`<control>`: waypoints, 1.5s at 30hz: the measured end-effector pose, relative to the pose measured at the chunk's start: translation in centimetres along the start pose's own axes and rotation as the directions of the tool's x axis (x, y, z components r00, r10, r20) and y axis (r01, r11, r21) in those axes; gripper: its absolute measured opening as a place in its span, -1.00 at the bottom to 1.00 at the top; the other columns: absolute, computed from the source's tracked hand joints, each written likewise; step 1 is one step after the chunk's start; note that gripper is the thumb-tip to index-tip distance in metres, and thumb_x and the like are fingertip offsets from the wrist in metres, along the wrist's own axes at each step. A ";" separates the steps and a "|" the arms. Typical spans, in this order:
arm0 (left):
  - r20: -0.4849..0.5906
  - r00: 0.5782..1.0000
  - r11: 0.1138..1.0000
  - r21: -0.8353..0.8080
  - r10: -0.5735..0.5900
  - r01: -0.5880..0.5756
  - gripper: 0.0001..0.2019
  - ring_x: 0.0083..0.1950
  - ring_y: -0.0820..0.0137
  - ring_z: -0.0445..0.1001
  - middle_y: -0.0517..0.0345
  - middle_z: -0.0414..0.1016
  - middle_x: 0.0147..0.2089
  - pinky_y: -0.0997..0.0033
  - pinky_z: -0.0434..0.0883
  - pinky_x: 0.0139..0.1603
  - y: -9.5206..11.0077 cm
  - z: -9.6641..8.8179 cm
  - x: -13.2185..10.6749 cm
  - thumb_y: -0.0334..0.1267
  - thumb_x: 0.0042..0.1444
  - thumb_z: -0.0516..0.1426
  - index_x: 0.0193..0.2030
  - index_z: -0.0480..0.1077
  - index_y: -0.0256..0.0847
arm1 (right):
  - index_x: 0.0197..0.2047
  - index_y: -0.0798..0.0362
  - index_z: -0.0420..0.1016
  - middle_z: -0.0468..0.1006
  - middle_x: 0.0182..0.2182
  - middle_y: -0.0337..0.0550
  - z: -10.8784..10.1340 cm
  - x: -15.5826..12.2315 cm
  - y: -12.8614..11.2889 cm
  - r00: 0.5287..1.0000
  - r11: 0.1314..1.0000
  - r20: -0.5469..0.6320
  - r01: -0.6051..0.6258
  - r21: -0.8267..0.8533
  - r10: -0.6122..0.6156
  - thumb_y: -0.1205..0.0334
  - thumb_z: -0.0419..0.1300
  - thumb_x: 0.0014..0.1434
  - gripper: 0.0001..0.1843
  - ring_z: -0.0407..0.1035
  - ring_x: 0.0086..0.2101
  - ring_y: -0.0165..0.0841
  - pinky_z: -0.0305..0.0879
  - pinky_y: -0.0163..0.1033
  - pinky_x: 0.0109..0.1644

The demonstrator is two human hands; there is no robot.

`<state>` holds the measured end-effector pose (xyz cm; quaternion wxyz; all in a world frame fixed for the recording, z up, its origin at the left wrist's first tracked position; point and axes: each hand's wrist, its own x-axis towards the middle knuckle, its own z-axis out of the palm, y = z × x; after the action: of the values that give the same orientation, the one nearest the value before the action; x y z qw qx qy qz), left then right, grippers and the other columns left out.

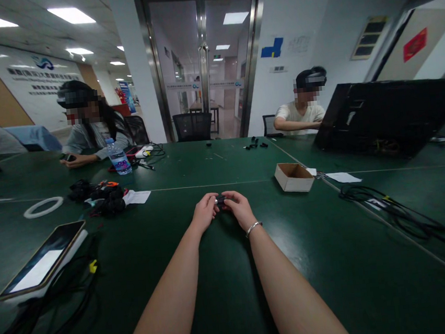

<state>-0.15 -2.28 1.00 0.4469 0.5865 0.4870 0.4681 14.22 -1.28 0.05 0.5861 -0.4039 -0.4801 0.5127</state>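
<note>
Over the middle of the green table [153,268], my two hands meet around a small dark object [220,199] with a shiny silvery part at its left. My left hand [205,210] is closed on its left end, the fingertips pinching it. From the other side my right hand [239,206] grips the right end between thumb and fingers; a silver bracelet circles that wrist. Fingers cover much of the object, so its exact kind cannot be made out.
An open cardboard box [294,178] stands right of my hands. Leftward lie bundled black cables [105,196], a white ring [43,207] and a phone [46,257]. A water bottle [118,157], a large black panel [391,116] and two seated people are farther off.
</note>
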 end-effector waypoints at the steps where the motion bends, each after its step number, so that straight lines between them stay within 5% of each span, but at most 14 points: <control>1: -0.008 1.000 1.000 0.005 0.000 0.000 -0.66 -0.52 0.51 0.29 0.20 0.35 -0.44 0.59 0.22 -0.59 0.0 0.0 0.0 -0.13 0.18 -0.01 0.02 0.35 -0.20 | -0.25 0.07 0.53 0.49 -0.31 -0.20 0.0 0.0 0.0 1.000 1.000 -0.003 -0.003 0.005 0.003 0.25 0.27 -0.16 -0.68 0.41 -0.40 -0.40 0.41 -0.27 -0.30; 45: -0.012 1.000 1.000 -0.011 0.005 -0.005 -0.72 -0.57 0.54 0.23 0.25 0.31 -0.52 0.57 0.18 -0.55 0.3 -0.3 -0.1 -0.20 0.13 -0.05 -0.12 0.39 -0.20 | -0.24 0.06 0.53 0.50 -0.32 -0.19 0.0 -0.1 -0.2 1.000 1.000 0.019 -0.013 -0.009 0.013 0.21 0.29 -0.15 -0.68 0.41 -0.37 -0.39 0.42 -0.27 -0.28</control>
<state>-0.38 -2.35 1.31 0.4461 0.5823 0.4857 0.4753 14.25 -1.45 0.26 0.5764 -0.4046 -0.4853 0.5183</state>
